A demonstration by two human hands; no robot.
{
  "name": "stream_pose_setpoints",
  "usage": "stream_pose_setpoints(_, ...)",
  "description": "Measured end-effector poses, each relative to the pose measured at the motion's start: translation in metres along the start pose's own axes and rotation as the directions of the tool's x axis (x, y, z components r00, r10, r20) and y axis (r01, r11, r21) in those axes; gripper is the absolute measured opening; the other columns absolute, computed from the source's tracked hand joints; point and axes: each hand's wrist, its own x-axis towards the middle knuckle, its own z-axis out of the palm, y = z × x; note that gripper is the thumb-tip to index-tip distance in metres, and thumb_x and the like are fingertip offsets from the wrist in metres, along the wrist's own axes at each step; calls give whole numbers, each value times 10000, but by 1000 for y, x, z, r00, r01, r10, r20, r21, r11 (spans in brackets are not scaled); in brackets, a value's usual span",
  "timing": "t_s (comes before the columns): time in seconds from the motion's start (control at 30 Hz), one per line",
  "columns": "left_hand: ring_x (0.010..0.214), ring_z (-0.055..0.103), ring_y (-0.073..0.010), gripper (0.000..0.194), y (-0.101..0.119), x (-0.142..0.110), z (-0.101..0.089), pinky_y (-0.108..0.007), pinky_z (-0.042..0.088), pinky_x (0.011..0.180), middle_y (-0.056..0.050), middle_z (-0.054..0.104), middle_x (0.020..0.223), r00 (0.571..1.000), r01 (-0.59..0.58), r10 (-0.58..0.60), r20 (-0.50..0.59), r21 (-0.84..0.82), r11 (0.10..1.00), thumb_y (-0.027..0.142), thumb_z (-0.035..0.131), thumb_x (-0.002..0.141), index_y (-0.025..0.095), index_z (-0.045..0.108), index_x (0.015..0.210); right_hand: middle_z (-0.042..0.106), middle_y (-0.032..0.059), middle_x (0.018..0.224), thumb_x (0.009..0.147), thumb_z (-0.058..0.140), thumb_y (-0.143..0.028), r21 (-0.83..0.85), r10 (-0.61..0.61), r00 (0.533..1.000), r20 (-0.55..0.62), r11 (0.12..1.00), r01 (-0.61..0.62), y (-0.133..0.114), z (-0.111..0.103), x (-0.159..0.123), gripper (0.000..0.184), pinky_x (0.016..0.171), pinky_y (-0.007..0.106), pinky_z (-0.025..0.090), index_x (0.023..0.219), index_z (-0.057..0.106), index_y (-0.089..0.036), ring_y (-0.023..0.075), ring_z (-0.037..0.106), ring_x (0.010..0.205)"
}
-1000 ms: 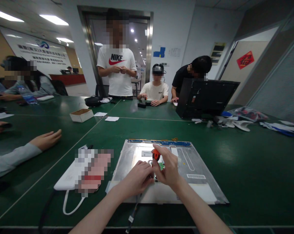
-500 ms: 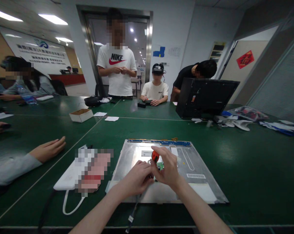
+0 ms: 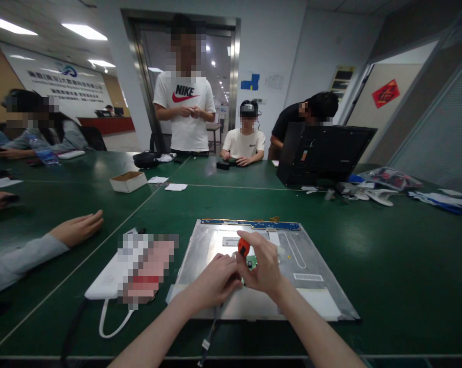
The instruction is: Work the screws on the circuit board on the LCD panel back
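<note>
A flat metal-backed display panel (image 3: pixel 311 271) lies on the green table, with a blue circuit strip (image 3: pixel 250 225) along its far edge. Upright over the panel's middle is a screwdriver (image 3: pixel 244 247) with an orange and black handle; my right hand (image 3: pixel 263 263) grips it between thumb and fingers. Its tip is hidden behind my hands. Close beside it, my left hand (image 3: pixel 220 276) is closed low over the panel, and what its fingers hold is hidden. Part of a small green circuit board (image 3: pixel 252 261) shows between my hands. From under my left wrist a dark cable (image 3: pixel 211 327) runs to the near edge.
Left of the panel lie a white power bank (image 3: pixel 108 278) with a white cable and a pinkish blurred item (image 3: pixel 150 271). Another person's hand (image 3: pixel 77 229) rests further left. Beyond are an open box (image 3: pixel 128 182), a large black monitor casing (image 3: pixel 326 153) and several people.
My hands and the screwdriver stay almost in place over the panel. The other person's forearm at left has shifted slightly.
</note>
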Motion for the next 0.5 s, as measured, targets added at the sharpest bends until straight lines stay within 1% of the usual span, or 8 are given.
stream_pose_setpoints(0.17, 890, 552, -216, 105, -2, 1, 2, -359, 413, 809, -47, 622, 952, 1000, 14, -14, 13, 11, 1000, 139, 555, 842, 178, 524, 934, 575, 39, 816, 826, 523, -155, -4, -7, 1000, -11, 1000, 7, 0, 0, 1, 467, 616, 326, 445, 1282, 423, -181, 185, 547, 718)
stream_pose_setpoints(0.37, 899, 551, -221, 131, -4, 0, 6, -361, 410, 811, -58, 621, 976, 1000, 11, -10, -21, 19, 1000, 146, 562, 843, 177, 525, 965, 580, 40, 816, 833, 529, -162, -23, -16, 1000, -18, 1000, 15, 1, 1, 0, 452, 619, 326, 447, 1273, 431, -179, 186, 548, 721)
stream_pose_setpoints(0.5, 888, 550, -222, 115, -4, 0, 6, -356, 407, 803, -57, 621, 958, 1000, 14, -14, -15, 22, 1000, 151, 561, 843, 178, 529, 950, 585, 42, 817, 831, 539, -164, -24, -20, 999, -32, 1000, 19, 1, 2, -1, 454, 619, 326, 451, 1274, 436, -179, 186, 549, 720)
